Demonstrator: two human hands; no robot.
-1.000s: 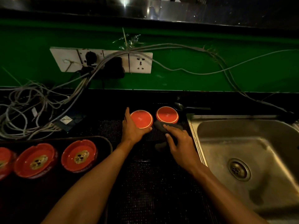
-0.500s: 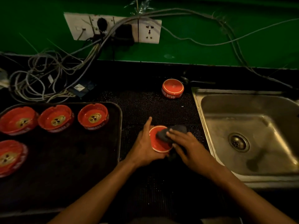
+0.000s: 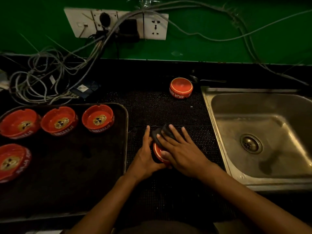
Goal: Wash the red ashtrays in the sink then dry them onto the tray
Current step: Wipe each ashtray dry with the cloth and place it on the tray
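1. red glazed ashtray [image 3: 159, 153] is sitting on the black dotted mat [image 3: 162, 107], tilted on its edge, between the tray [image 3: 125, 132] and the sink [image 3: 263, 137].
2. the left hand [image 3: 145, 157] is gripping this ashtray from the side, fingers wrapped around its wall.
3. the right hand [image 3: 182, 149] is lying flat and spread, pressing a dark cloth [image 3: 162, 133] on the ashtray, so it is holding the cloth under the fingers and not in a fist.
4. i think the drying step is going on here, and placing on the tray is not yet done.
5. what can go wrong: the glaze is probably wet, and the ashtray is standing on its edge, so a strong push of the cloth could make it slip out of the left hand and knock on the mat or the tray's rim.
6. the cables [image 3: 42, 81] and the wall sockets [image 3: 118, 22] are near this wet area; water drops there would be dangerous.
7. one more ashtray [image 3: 181, 87] is waiting upside down near the sink corner; its wall is showing white letters, upside down, like "raja".
8. four ashtrays are standing open in the tray; the third one [image 3: 98, 118] is reading "singaraja", i believe, with a gold emblem inside.
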